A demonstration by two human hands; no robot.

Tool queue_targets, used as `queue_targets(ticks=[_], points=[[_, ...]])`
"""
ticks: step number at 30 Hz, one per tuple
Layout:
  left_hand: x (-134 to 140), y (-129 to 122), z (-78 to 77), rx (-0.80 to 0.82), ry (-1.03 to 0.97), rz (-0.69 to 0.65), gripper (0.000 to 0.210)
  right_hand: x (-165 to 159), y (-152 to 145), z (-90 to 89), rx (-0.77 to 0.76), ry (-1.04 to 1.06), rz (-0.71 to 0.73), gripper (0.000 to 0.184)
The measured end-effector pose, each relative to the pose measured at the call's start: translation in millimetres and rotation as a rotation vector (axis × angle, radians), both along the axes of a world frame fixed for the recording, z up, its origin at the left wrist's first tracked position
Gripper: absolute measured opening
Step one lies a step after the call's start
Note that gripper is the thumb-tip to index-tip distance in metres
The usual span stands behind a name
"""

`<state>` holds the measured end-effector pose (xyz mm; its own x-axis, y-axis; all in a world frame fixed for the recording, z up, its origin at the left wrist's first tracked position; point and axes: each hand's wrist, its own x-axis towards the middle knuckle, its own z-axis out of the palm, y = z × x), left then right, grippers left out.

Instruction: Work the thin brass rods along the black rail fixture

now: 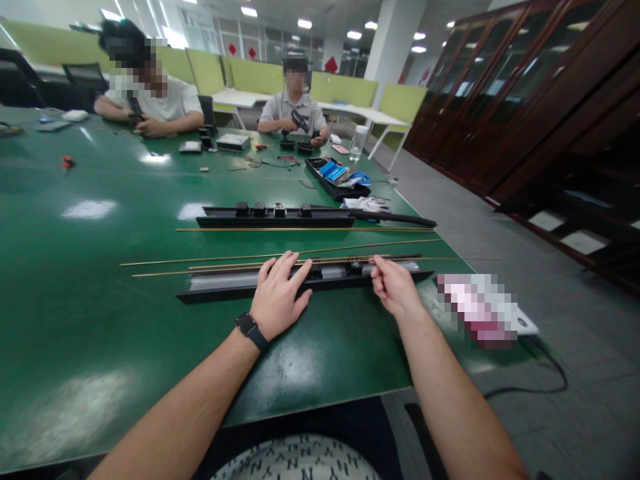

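A long black channel rail (225, 292) with a pale inner strip lies crosswise on the green table in front of me. My left hand (281, 293), wearing a dark watch, rests over its middle with the fingers spread. Near the rail's right end, the fingertips of my right hand (396, 285) are pinched on a thin brass-coloured rod (230, 267) running along the rail's far side. A small black block (355, 268) sits in the channel between my hands; another is partly hidden behind my left fingers. Another thin brass rod (165, 262) lies just beyond.
Farther back lies a second black rail (280, 221) carrying several black blocks, near white gloves (367, 205) and a black tray (325, 185) of blue items. Two people sit across the table (125, 360), one holding a power drill (300, 121). A blurred-out flat object (480, 310) is at right.
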<state>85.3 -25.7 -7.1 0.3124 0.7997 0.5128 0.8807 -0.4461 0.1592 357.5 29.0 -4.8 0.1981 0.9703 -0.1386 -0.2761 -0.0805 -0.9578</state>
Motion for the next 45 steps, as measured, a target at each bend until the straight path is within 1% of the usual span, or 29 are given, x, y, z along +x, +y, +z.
queue_targets(ticks=[11, 13, 19, 23, 28, 32, 36, 42, 45], points=[[0.3, -0.2, 0.5, -0.012, -0.013, -0.004, 0.054, 3.8, 2.8, 0.5, -0.014, 0.030, -0.126, 0.025], [0.3, 0.1, -0.2, -0.011, -0.023, -0.003, 0.054, 3.6, 2.5, 0.1, -0.018, 0.022, -0.110, 0.026], [0.1, 0.2, -0.8, -0.010, -0.018, 0.001, 0.054, -1.0, 0.0, -0.4, -0.007, -0.029, 0.008, 0.030], [0.1, -0.4, 0.5, -0.008, -0.020, -0.004, 0.053, -1.8, -0.5, 1.2, -0.013, -0.008, 0.004, 0.028], [-0.5, -0.4, 0.7, -0.011, -0.024, -0.007, 0.053, 1.4, 1.1, 2.7, -0.018, 0.036, -0.069, 0.022], [-0.7, -0.3, 0.3, -0.009, -0.035, -0.015, 0.054, 2.3, 1.4, 3.8, -0.025, 0.036, -0.096, 0.024], [-0.2, -0.3, -0.4, -0.011, -0.042, -0.014, 0.055, 2.1, 1.0, 2.6, -0.029, 0.013, -0.074, 0.028], [-0.4, -0.6, 0.1, -0.011, -0.022, -0.008, 0.053, -1.1, -0.5, -0.8, 0.000, -0.028, 0.034, 0.032], [-0.5, -0.3, 0.1, -0.014, -0.014, -0.007, 0.054, -2.7, -1.4, 0.1, 0.001, -0.028, 0.034, 0.032]])
